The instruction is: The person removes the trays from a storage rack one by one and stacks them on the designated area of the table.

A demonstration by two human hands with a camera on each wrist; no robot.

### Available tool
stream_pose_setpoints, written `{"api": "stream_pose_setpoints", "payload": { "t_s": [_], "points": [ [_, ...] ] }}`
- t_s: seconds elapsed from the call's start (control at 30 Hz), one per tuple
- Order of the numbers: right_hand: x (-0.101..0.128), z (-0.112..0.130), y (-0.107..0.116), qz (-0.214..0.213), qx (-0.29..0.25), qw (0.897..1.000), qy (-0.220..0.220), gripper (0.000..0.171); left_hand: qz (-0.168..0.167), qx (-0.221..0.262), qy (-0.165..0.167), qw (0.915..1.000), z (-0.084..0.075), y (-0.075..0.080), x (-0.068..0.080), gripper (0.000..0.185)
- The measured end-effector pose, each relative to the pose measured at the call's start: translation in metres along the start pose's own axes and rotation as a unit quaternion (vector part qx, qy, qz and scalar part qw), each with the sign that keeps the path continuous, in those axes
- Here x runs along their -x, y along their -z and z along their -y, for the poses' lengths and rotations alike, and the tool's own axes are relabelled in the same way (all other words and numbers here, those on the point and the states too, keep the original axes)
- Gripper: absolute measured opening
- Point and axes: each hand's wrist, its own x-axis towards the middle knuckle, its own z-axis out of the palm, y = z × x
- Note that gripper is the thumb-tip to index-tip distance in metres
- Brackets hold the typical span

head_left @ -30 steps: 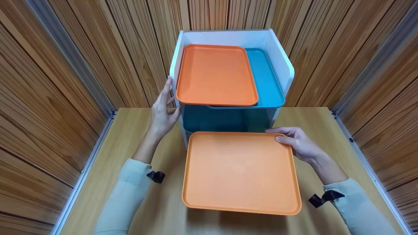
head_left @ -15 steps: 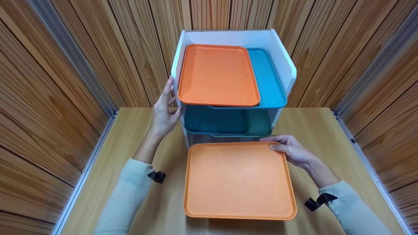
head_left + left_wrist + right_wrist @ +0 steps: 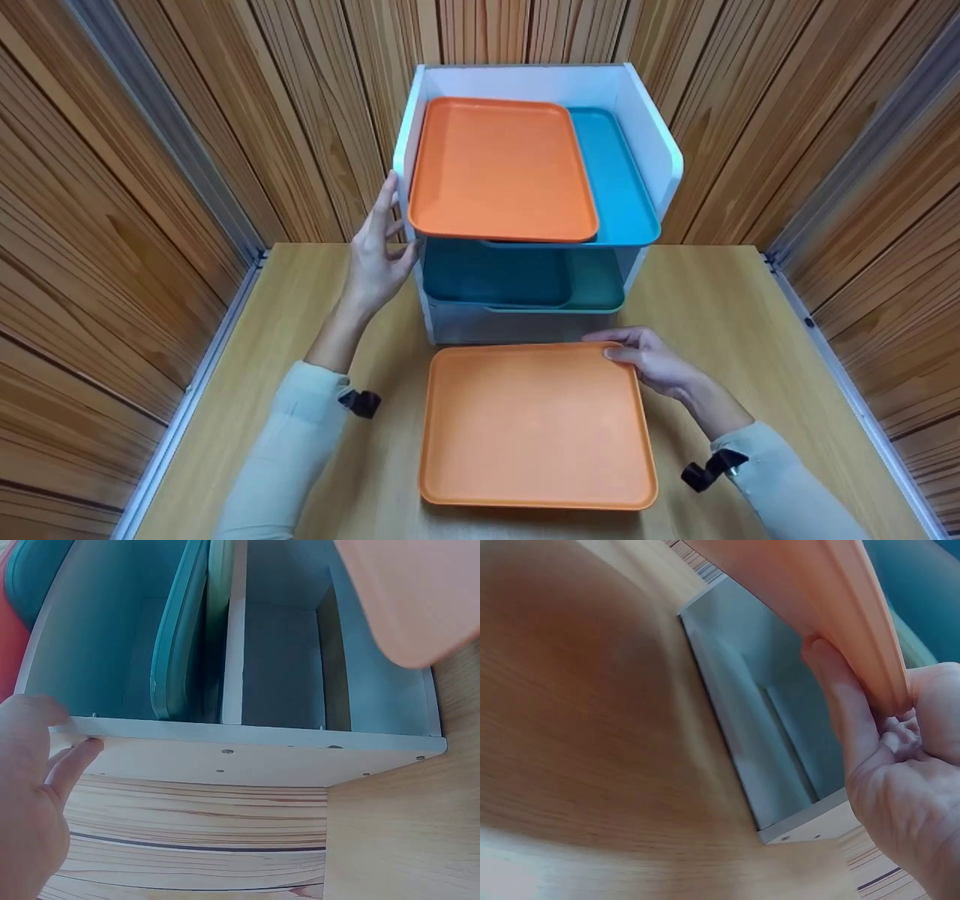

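A light orange tray (image 3: 536, 427) is held low over the table in front of a white shelf unit (image 3: 660, 150). My right hand (image 3: 645, 360) pinches its far right corner, thumb on top and fingers underneath, as the right wrist view shows. My left hand (image 3: 375, 259) grips the front edge of the unit's left side panel, with the thumb inside and fingers outside in the left wrist view. On the top shelf, a darker orange tray (image 3: 502, 172) lies on a blue tray (image 3: 619, 180). The middle shelf bears a dark teal tray (image 3: 495, 274) on a green tray (image 3: 596, 279).
The unit's bottom compartment (image 3: 285, 660) shows in both wrist views with no tray inside. Wooden walls (image 3: 135, 187) with metal rails enclose the wooden table (image 3: 712, 300) at the back and sides.
My right hand has drawn the light orange tray toward me, down and slightly left, uncovering the middle shelf's front and the bottom compartment. My left hand stays on the panel.
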Motion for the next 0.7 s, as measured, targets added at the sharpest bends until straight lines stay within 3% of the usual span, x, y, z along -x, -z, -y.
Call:
{"api": "stream_pose_setpoints", "payload": {
  "t_s": [0.33,0.7],
  "points": [
    [-0.005,-0.013,-0.003,-0.041,0.017,0.996,-0.071,0.046,-0.002,0.001,-0.009,1.0,0.003,0.001,-0.001,0.086],
    [-0.01,-0.035,-0.002,-0.053,0.048,0.995,-0.064,0.046,-0.002,-0.009,-0.005,0.9999,0.002,0.001,0.0,0.085]
  ]
}}
